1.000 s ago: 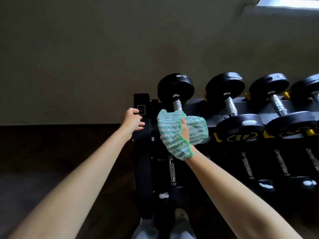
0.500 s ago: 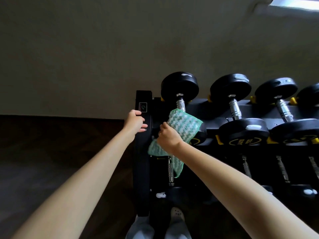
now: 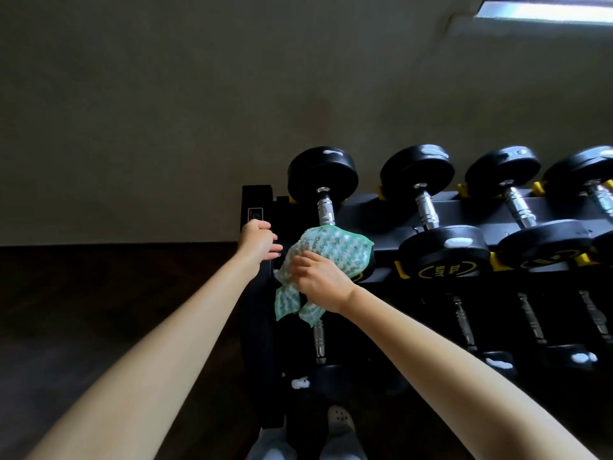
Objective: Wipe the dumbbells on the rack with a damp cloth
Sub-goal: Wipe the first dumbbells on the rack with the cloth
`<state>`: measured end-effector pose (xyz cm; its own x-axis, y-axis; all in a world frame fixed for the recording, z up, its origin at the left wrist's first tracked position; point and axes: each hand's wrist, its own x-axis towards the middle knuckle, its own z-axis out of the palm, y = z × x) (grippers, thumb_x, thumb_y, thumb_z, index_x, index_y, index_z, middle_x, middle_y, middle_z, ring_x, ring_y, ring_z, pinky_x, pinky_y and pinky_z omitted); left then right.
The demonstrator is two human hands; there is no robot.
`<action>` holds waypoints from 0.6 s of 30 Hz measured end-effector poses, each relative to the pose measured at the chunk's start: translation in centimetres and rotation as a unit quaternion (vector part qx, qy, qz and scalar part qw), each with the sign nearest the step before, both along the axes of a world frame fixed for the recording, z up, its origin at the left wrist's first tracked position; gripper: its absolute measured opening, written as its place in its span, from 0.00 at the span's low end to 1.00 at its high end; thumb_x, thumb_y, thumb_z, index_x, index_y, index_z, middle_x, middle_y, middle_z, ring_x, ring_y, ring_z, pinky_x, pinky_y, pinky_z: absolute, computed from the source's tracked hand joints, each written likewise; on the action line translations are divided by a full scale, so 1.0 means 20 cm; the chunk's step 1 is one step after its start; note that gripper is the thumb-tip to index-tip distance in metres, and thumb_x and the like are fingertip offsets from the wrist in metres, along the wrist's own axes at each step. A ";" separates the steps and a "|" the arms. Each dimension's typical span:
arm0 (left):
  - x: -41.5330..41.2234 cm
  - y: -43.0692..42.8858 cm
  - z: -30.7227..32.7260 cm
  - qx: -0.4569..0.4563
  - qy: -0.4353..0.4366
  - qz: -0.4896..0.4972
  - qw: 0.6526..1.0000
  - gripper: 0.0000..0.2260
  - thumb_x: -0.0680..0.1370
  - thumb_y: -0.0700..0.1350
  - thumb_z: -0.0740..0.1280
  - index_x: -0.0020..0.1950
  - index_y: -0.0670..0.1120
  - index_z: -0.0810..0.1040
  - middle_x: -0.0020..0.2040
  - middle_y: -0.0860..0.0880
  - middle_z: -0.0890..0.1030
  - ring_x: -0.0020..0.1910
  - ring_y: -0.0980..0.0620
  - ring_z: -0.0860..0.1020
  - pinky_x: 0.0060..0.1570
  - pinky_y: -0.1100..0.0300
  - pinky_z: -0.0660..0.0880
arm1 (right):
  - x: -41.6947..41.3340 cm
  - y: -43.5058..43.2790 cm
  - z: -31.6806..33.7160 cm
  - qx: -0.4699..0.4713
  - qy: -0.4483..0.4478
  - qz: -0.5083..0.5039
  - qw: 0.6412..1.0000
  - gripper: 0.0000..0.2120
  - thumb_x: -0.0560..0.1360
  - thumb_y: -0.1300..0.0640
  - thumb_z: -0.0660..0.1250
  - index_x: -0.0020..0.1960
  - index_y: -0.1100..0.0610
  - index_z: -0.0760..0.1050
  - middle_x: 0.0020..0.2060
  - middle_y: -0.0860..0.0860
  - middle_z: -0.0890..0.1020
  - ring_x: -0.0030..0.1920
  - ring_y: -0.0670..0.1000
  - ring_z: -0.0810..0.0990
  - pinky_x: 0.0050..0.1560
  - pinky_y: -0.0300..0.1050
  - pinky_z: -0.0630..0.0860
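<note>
Green-and-white cloth (image 3: 326, 250), at centre frame, lies draped over the near head of the leftmost top dumbbell (image 3: 323, 174); the right hand (image 3: 320, 280) bunches it, fingers curled into the fabric and pressing it against the head; a loose tail hangs below the hand. The left hand (image 3: 258, 239), just left of the cloth, rests on the end post of the rack (image 3: 257, 200), fingers loosely extended and not clasping anything that shows.

The cloth looks soft, light and limp; being damp it should cling and fold easily, so it is best held wadded in the palm with the slack tucked in. The dumbbell is judged heavy and rigid; its black heads look rubbery and grippy, its ringed chrome handle smoother and likely slick once wet; wiping needs no lifting, but if it must be turned, the handle is the place to hold it.

More dumbbells (image 3: 431, 210) run right along the top tier, with others dimmer on a lower tier; yellow cradles hold them. Behind stands a plain grey wall (image 3: 166, 111); a dark floor (image 3: 99, 310) fills the lower left; a window (image 3: 544, 9) glows at upper right; pale shoes (image 3: 340, 421) show at bottom centre; the light is low.
</note>
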<state>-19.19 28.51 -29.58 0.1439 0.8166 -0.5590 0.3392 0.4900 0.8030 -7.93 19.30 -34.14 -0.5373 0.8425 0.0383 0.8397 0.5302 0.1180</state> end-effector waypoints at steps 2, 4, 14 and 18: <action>0.03 0.00 0.01 0.000 0.000 0.004 1.000 0.18 0.80 0.32 0.51 0.70 0.39 0.65 0.63 0.37 0.73 0.56 0.40 0.78 0.48 0.53 0.77 | 0.05 -0.02 0.03 0.021 0.033 0.002 0.999 0.11 0.61 0.61 0.63 0.32 0.53 0.84 0.36 0.47 0.85 0.46 0.49 0.84 0.58 0.42 0.69; 0.06 -0.01 0.02 -0.002 -0.001 0.008 1.000 0.18 0.80 0.32 0.51 0.69 0.39 0.65 0.63 0.37 0.74 0.56 0.40 0.78 0.48 0.53 0.76 | 0.10 -0.04 0.05 0.045 0.087 0.005 0.995 0.09 0.59 0.63 0.67 0.36 0.56 0.84 0.41 0.49 0.86 0.47 0.51 0.84 0.54 0.45 0.77; 0.27 -0.12 0.13 0.043 -0.052 0.005 0.998 0.14 0.79 0.33 0.50 0.60 0.39 0.69 0.53 0.41 0.75 0.36 0.50 0.77 0.40 0.58 0.77 | 0.44 -0.17 0.31 0.030 0.372 -0.392 0.841 0.09 0.71 0.66 0.65 0.34 0.60 0.79 0.29 0.56 0.80 0.35 0.59 0.79 0.35 0.45 0.71; 0.33 -0.14 0.19 0.062 -0.056 0.009 0.996 0.14 0.79 0.33 0.50 0.60 0.40 0.69 0.52 0.42 0.75 0.38 0.49 0.78 0.39 0.59 0.77 | 0.62 -0.16 0.44 0.051 0.435 -0.586 0.681 0.10 0.73 0.63 0.61 0.33 0.62 0.71 0.34 0.60 0.75 0.40 0.59 0.73 0.38 0.44 0.61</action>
<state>-12.68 25.78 -25.83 0.1853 0.8815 -0.4343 0.2356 0.3892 0.8905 4.38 16.09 -25.30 0.7667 0.6420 0.0029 0.4541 -0.5391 -0.7093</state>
